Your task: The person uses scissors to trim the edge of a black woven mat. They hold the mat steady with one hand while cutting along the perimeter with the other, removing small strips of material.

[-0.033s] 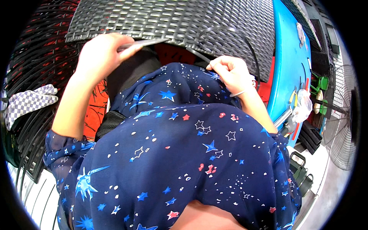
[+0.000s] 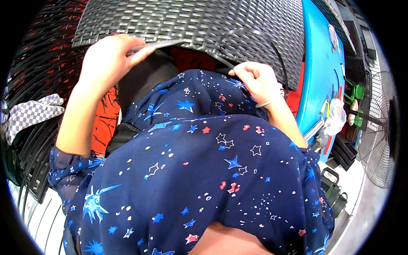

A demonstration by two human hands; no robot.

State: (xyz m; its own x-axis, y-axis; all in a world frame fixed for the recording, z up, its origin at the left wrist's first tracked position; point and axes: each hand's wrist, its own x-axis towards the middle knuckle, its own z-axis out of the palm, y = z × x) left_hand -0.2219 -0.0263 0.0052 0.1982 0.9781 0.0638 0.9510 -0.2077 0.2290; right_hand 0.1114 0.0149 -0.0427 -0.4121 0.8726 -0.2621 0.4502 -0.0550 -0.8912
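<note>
Dark strip (image 2: 223,61) pinched in R hand (image 2: 257,80), slim grey tool (image 2: 165,43) in L hand (image 2: 108,59), both at panel edge

Step in hand, as I read it: handwork w/ the strip along the near edge of the woven panel (image 2: 191,21). L hand is closed on the tool, thumb & fingers pinching it, tip pointing R, right at the panel edge; can't tell if it's in the weave or just over it. R hand is curled, thumb + index gripping the strip, which runs from the fingertips up & L to the same edge; exact grip pt partly hidden. The hands are well apart.

Next move prob. calls for steady R tension, strip kept flat, and fine L control so the tip spares neighbouring strands.

In the way: a loose loop (image 2: 279,51) arches over the panel's R part & drops beside the R wrist, nr the bracelet (image 2: 264,104), so snag risk there; can't tell if it's the same length as the strip. Star-print top (image 2: 191,148) bunches just below the R fingers; loose cloth could catch too.

Around: mass of black strands (image 2: 38,63) far L, checked glove (image 2: 36,111) lying on it; red surface (image 2: 104,136) btwn it & the body. On R, blue surface (image 2: 316,63) w/ clear plastic bag (image 2: 335,117) & yellow-handled tool (image 2: 324,108) nr its outer edge. Big fan (image 2: 376,140) beyond.
</note>
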